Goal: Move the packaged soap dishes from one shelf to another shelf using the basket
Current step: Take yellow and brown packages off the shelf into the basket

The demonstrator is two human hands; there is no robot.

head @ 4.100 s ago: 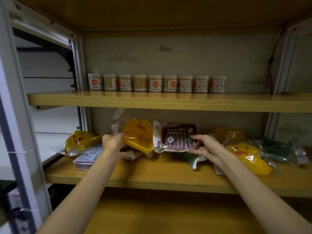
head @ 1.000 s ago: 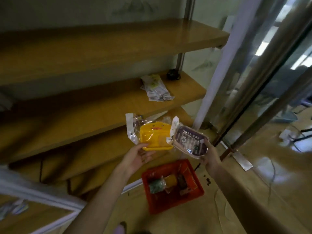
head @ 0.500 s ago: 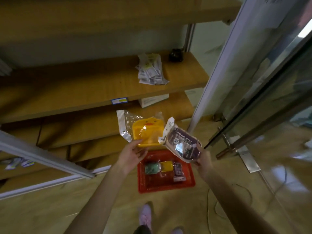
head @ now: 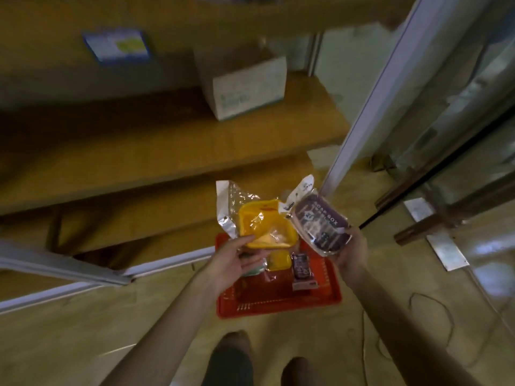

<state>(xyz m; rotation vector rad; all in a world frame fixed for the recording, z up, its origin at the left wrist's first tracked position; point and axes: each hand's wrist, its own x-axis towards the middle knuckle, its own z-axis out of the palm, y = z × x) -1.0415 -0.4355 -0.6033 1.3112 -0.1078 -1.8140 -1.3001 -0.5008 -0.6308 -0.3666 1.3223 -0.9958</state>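
Note:
My left hand [head: 231, 263] holds a yellow duck soap dish in a clear packet [head: 264, 227] by its lower edge. In my right hand [head: 352, 253] is a purple soap box in a clear packet [head: 320, 227], gripped from below. Both packets hang just above a red basket [head: 278, 303] on the floor. Inside the basket lie a green packet, partly hidden by my left hand, a yellow packet [head: 278, 260] and a purple packet [head: 302, 271].
Wooden shelves [head: 167, 151] run across the left and centre, with a cardboard box [head: 245, 84] on one. A metal post [head: 370, 107] and glass door with handles [head: 434, 207] stand at the right. My feet [head: 231, 355] are on the tan floor below the basket.
I took both packets off the upper shelf, turned down and right, and brought them lower over the red basket. The view has tilted further downward.

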